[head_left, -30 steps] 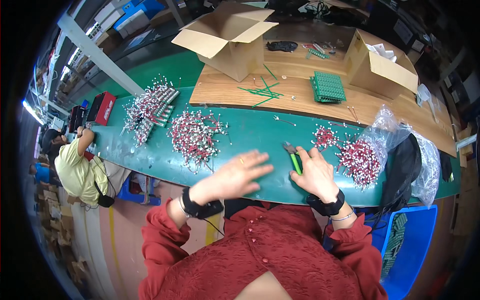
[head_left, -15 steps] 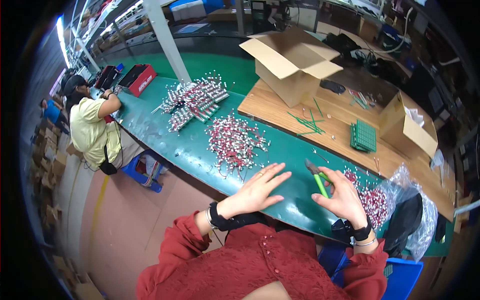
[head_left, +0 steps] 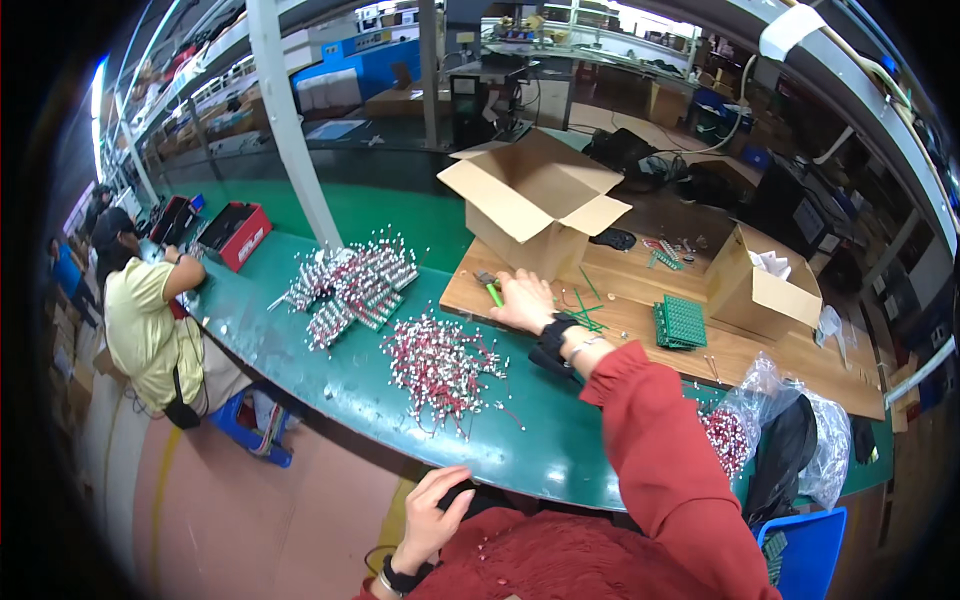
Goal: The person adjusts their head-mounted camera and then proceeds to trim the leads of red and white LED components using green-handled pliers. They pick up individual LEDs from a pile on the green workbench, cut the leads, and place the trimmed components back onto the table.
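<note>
My right hand (head_left: 530, 303) reaches out to the left end of the wooden board, fingers at a pair of green-handled cutters (head_left: 491, 288) beside the open cardboard box. The fingers partly hide the handles; the jaws point away to the left. Near my body, off the bench's front edge, my left hand (head_left: 432, 515) is raised with nothing in it, thumb apart from the bent fingers. Between them on the green bench lies a loose heap of small white-tipped parts with red wires (head_left: 443, 368). Behind it, strips bearing similar parts (head_left: 358, 285) are stacked.
The open cardboard box (head_left: 520, 215) stands on the wooden board (head_left: 620, 335) with green strips, a stack of green boards (head_left: 680, 322) and a smaller carton (head_left: 760, 290). Clear plastic bags (head_left: 822, 440) lie at right. A person in yellow (head_left: 150, 320) works at far left.
My right hand has moved forward and left with the cutters, from over the bench to the wooden board. My left hand has drawn back toward my body. The view has shifted.
</note>
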### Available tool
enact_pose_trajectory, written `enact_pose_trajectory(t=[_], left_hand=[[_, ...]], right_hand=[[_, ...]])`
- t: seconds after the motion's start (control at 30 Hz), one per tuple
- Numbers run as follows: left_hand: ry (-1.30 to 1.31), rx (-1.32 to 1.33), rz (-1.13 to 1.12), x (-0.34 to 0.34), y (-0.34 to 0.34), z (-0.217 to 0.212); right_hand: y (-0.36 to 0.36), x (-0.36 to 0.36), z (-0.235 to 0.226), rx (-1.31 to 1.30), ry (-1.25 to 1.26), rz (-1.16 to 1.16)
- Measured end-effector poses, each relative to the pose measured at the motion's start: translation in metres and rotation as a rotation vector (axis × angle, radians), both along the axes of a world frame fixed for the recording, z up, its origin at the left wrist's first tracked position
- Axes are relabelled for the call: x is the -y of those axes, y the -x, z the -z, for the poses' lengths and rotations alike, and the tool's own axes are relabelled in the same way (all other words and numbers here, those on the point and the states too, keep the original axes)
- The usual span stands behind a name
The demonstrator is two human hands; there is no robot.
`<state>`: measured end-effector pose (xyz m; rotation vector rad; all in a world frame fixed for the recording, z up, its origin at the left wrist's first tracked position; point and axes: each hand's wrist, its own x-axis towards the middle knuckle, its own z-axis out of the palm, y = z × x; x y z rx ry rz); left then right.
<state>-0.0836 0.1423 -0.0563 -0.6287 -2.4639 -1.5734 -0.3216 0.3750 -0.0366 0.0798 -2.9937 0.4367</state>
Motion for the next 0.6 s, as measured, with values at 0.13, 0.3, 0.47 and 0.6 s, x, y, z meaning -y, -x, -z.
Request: enact_pose_trajectory(t=[0.13,0.3,0.47,0.6], left_hand=[[0.036,-0.017,-0.093,0.013,-0.007,0.016],[0.072,-0.066,-0.081,0.007,-0.008,0.019],[0.079,0.035,-0.011,-0.006,-0.002,0.008],[0.118,0.083,0.023,-0.012,0.007,0.003]], right_hand=[[0.018,-0.010,0.019,-0.117,-0.043,0.007],[0.026,-0.009,0.024,-0.387,0.038,-0.263],[-0.024,-0.045,-0.043,-0.010,-0.110,-0.084],[0.000,-0.106,-0.053,-0.059,-0.254,0.197]])
